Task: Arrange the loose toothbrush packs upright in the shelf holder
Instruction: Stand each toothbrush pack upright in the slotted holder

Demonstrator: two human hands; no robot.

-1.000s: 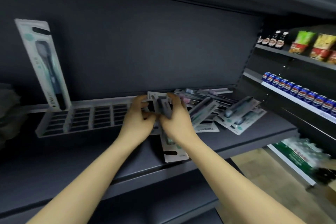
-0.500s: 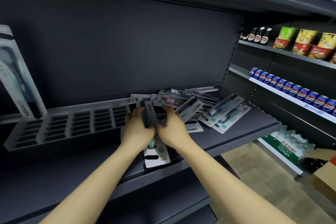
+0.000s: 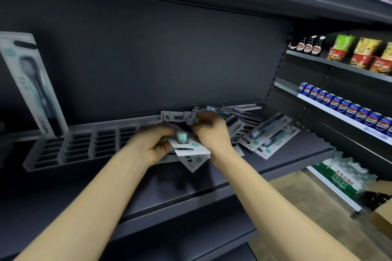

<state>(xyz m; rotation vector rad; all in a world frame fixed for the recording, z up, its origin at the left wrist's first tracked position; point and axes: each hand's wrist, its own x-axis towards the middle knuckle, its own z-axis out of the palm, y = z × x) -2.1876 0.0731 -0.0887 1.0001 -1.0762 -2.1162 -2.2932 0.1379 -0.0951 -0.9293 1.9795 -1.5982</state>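
A clear slotted shelf holder [image 3: 70, 150] lies along the dark shelf. One toothbrush pack [image 3: 31, 82] stands upright at its left end, leaning against the back wall. Loose packs [image 3: 269, 133] lie in a heap on the right of the shelf. My left hand [image 3: 151, 145] grips a small stack of packs [image 3: 191, 149] from the left, their card ends fanning out toward me. My right hand [image 3: 212, 131] pinches the far edge of the same stack above the heap. The stack sits just in front of the holder's right end.
The dark shelf [image 3: 297, 154] has a front lip toward me and a shelf board above. To the right, a second rack holds blue cans [image 3: 343, 108], cup noodles [image 3: 360, 53] and dark bottles [image 3: 309, 44]. A shrink-wrapped water pack [image 3: 343, 178] sits on the floor.
Both hands have gathered the packs and shifted them; the stack now lies flatter and fans out between the hands. The view has swung back left, showing the upright pack fully.
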